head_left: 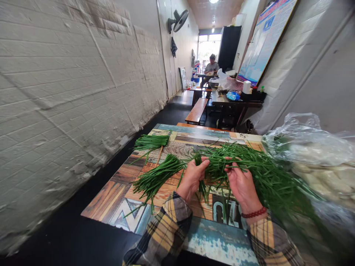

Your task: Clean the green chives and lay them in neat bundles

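My left hand (193, 176) is closed around a small bunch of garlic chives (198, 158), whose cut ends stick up above the thumb and whose leaves hang below. To its right, my right hand (240, 184) has its fingers curled at the edge of a loose pile of garlic chives (257, 166), with some blades between thumb and fingers. Left of my hands lies a neat bundle of chives (159, 175). Behind that one, another evened bundle (152, 142) rests near the table's far left corner.
Clear plastic bags (310, 138) with pale contents crowd the right side of the patterned table (111, 195). A thin wooden stick (159, 156) lies between the bundles. Beyond stand a bench (197, 110) and a cluttered table. A person (212, 66) sits farther back. White wall runs along the left.
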Demonstrator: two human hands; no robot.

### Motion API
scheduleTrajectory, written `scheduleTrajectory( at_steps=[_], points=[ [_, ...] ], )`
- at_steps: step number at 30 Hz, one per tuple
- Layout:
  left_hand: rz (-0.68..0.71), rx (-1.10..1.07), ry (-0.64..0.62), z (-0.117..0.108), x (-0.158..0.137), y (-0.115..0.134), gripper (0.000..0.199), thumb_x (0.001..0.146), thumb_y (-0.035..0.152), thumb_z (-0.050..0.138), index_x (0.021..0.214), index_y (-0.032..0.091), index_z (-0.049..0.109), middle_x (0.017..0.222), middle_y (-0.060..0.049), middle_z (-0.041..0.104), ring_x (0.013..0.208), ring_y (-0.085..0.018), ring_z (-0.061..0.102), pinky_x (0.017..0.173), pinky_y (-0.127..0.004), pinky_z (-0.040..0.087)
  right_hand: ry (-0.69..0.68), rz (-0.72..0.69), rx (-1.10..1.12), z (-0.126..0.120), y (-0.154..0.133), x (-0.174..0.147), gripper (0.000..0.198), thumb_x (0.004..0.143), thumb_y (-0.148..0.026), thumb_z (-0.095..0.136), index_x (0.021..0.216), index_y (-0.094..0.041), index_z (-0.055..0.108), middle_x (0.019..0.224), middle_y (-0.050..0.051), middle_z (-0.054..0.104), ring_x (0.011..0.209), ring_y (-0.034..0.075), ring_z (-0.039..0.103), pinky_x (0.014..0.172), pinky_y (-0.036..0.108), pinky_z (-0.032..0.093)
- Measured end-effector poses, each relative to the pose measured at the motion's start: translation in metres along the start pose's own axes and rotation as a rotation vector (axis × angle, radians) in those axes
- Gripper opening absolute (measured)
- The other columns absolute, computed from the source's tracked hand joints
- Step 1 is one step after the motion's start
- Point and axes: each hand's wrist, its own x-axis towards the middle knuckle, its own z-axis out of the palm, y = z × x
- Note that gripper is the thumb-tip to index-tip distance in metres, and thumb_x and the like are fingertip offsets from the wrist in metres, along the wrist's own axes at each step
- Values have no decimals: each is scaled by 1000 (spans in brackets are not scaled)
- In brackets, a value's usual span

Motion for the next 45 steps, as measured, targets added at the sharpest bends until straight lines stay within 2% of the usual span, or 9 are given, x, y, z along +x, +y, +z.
scheduleTrajectory(
  at_steps=[6, 11, 15, 24, 28, 32, 35, 38, 45],
  points=[
    [71, 3, 52, -1, 1, -4, 40, 62, 44, 77, 79, 16, 54, 47, 12, 28, 37, -2, 20, 38, -19, 13, -40, 11, -36, 2, 3, -3, 26, 66, -26, 77, 88, -20, 65, 90, 0, 71, 69, 10, 63, 60, 22, 49],
    [118, 53, 129, -1, 4, -4, 39, 63, 44, 76, 77, 16, 54, 47, 11, 31, 36, -2, 23, 37, -19, 15, -24, 14, -53, 1, 3, -3, 25, 65, -27, 78, 85, -18, 65, 92, 1, 70, 69, 10, 62, 60, 22, 49],
    [148, -11, 206, 0, 5, 0, 40, 61, 45, 76, 76, 17, 51, 46, 12, 28, 36, -1, 19, 37, -18, 12, -34, 3, -66, 1, 2, -3, 26, 65, -28, 78, 86, -19, 66, 93, 1, 70, 69, 10, 61, 61, 22, 49],
    [217, -137, 294, -4, 8, 3, 47, 57, 48, 78, 75, 18, 47, 44, 14, 25, 35, -1, 19, 36, -17, 12, -86, 12, -62, -2, 4, -3, 22, 70, -28, 75, 91, -22, 68, 97, 1, 70, 70, 9, 61, 61, 21, 49],
    [186, -193, 220, -3, 9, 0, 50, 56, 49, 79, 66, 19, 40, 45, 13, 27, 35, -1, 21, 36, -17, 13, -69, 27, -51, -4, 5, -2, 22, 69, -28, 76, 88, -21, 68, 96, 1, 71, 70, 9, 61, 61, 20, 50],
    [121, -200, 135, -1, 7, -3, 46, 57, 45, 79, 68, 15, 46, 56, 5, 50, 38, -1, 31, 36, -17, 14, -70, 32, -50, -4, 5, -3, 21, 69, -28, 77, 86, -20, 68, 96, 1, 71, 69, 9, 61, 61, 20, 51],
    [92, -235, 118, -1, 7, -1, 44, 57, 42, 81, 72, 13, 51, 62, 1, 56, 40, -1, 36, 37, -16, 16, -75, 29, -46, -4, 6, -4, 20, 69, -27, 76, 86, -20, 68, 95, 1, 71, 69, 9, 62, 61, 20, 51],
    [61, -268, 91, -1, 5, 2, 44, 55, 38, 82, 77, 11, 55, 60, 3, 53, 41, 0, 35, 38, -16, 17, -73, 28, -42, -3, 6, -4, 20, 70, -27, 76, 86, -20, 67, 92, 0, 71, 69, 9, 62, 61, 21, 51],
    [47, -288, -32, -4, 3, 6, 43, 58, 33, 82, 89, 12, 60, 50, 10, 35, 39, -1, 25, 37, -16, 12, -115, 36, -83, -3, 6, -4, 20, 70, -27, 75, 86, -21, 66, 89, 0, 71, 69, 10, 62, 59, 21, 51]
  ],
)
